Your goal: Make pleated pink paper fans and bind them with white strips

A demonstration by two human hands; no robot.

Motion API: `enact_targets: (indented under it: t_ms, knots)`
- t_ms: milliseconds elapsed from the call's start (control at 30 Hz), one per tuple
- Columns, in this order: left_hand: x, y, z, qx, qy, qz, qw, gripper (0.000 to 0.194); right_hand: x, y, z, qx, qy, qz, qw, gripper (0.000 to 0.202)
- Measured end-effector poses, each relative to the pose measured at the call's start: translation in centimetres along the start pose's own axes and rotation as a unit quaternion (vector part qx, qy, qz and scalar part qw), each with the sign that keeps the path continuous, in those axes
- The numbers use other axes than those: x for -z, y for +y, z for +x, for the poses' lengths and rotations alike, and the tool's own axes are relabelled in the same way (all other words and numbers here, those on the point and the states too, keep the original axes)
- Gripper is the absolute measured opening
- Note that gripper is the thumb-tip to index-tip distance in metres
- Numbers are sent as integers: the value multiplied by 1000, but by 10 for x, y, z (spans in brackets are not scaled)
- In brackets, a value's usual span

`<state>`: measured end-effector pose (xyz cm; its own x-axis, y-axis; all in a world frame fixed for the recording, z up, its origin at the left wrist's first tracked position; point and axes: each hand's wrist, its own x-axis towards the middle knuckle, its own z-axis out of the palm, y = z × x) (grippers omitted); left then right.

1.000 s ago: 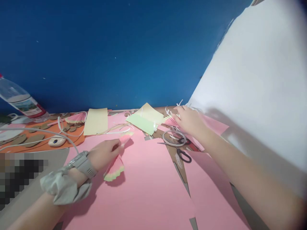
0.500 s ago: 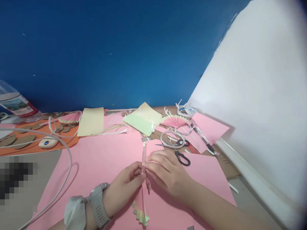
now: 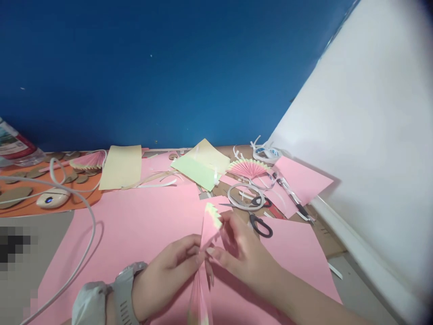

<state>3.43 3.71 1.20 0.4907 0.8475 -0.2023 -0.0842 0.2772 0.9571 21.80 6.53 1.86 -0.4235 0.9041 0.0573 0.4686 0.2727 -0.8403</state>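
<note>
A pleated pink paper fan point(image 3: 210, 230) with pale yellow-green edges stands between my hands over a large pink sheet point(image 3: 145, 216). My left hand point(image 3: 176, 266) pinches its narrow middle between thumb and fingers. Around the upper half curl the fingers of my right hand point(image 3: 241, 248), the thumb near the middle and the fingertips at the zigzag edge. That upper half is partly spread; the lower half hangs down toward the bottom of the view.
Scissors point(image 3: 261, 225) and a roll of clear tape point(image 3: 246, 197) lie beyond my right hand. Behind are a finished-looking fan point(image 3: 249, 169), a pen point(image 3: 293, 195) and a green sheet point(image 3: 198, 170). At left are a white mouse-like device point(image 3: 52, 198), a cable point(image 3: 91, 225) and a bottle point(image 3: 18, 146).
The fan's upper half has gone from a narrow folded strip to partly spread. My right hand has turned from lying flat beside it to gripping its edge. The view has shifted slightly.
</note>
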Motion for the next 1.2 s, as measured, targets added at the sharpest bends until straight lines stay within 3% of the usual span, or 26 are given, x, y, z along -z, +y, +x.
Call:
enact_targets:
  t_ms: [100,333,533,667,900,1200]
  knots:
    - [0,-3,-3,12,-17,45,999,19,4,-2,4,-63,-85,145,984,25]
    - [4,-4,0,24,-1,14,1000,26,9,-3,9,-34,-26,212,976,17]
    - [4,-2,2,57,34,2,998,32,1,-4,4,-66,-74,223,970,23]
    - [6,1,3,61,27,-44,997,34,-1,2,2,-3,-79,262,962,28]
    - [8,-2,7,67,74,-109,989,32,1,4,0,154,0,212,965,28]
    - [11,3,7,63,136,-133,980,29,3,15,1,144,29,236,961,11]
